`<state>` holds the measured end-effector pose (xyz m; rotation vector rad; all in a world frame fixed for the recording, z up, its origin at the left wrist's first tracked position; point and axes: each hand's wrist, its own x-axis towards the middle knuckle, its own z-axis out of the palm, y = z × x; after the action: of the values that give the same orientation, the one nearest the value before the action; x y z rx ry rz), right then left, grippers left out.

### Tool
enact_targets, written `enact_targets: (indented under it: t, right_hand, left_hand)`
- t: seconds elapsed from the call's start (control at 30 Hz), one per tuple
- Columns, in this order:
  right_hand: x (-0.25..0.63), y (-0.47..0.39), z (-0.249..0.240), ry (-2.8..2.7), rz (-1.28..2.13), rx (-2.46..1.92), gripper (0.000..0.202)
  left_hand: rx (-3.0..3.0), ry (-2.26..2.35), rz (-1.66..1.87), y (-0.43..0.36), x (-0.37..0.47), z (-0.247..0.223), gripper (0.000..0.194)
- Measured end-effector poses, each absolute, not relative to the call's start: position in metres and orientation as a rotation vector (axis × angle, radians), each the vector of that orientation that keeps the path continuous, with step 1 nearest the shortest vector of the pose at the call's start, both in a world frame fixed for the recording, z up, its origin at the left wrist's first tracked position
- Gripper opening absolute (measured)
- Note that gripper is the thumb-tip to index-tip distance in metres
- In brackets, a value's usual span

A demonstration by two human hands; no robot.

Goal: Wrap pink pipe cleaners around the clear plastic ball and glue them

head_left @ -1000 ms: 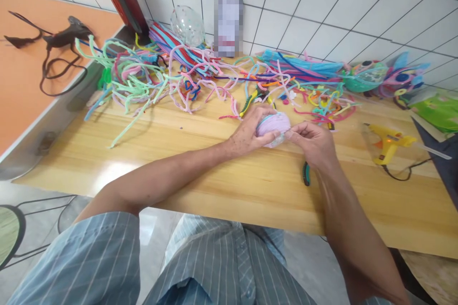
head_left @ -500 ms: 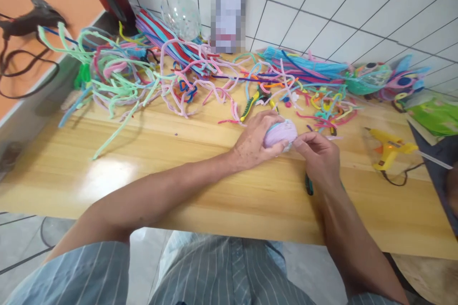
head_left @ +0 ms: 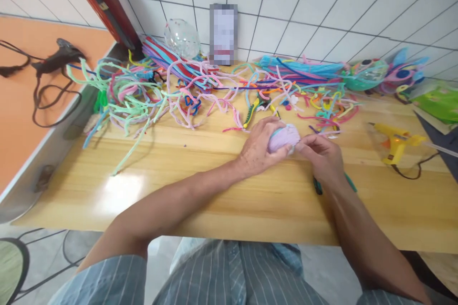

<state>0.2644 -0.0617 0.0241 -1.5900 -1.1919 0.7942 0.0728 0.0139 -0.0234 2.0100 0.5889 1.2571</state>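
My left hand is wrapped round a rounded lavender bundle, with pale blue showing along its edge; it looks made of pipe cleaners. At the bundle's right end, the thumb and forefinger of my right hand are pinched together. What they pinch, if anything, is too small to make out. Beneath the right hand and wrist lies a tool with dark green handles, mostly covered. Just beyond my left hand are pliers with yellow-and-black handles.
Tangled pipe cleaners and straight bundles line the wall. A yellow glue gun lies right, a black corded tool left. Transparent balls, a propped phone and a red cylinder stand at the back.
The camera view has shifted, so the whole scene sits slightly lower and further right. Both hands keep nearly the same hold at the lavender bundle.
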Motion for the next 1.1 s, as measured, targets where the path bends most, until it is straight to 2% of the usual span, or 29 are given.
enact_targets:
  t: [0.37,0.97,1.1]
  right_hand:
    - [0.266,-0.056,0.016,-1.252,0.82,-1.435,0.032]
    - [0.267,-0.054,0.004,-1.203,0.962,-1.356,0.026]
    - [0.267,-0.056,0.007,-1.297,0.843,-1.347,0.022]
  left_hand:
    - [2.079,0.555,1.261,0.027,0.064,-0.024,0.052]
    - [2.078,0.58,1.161,0.021,0.047,-0.023,0.052]
    - [2.07,0.598,1.168,0.023,0.048,-0.023,0.052]
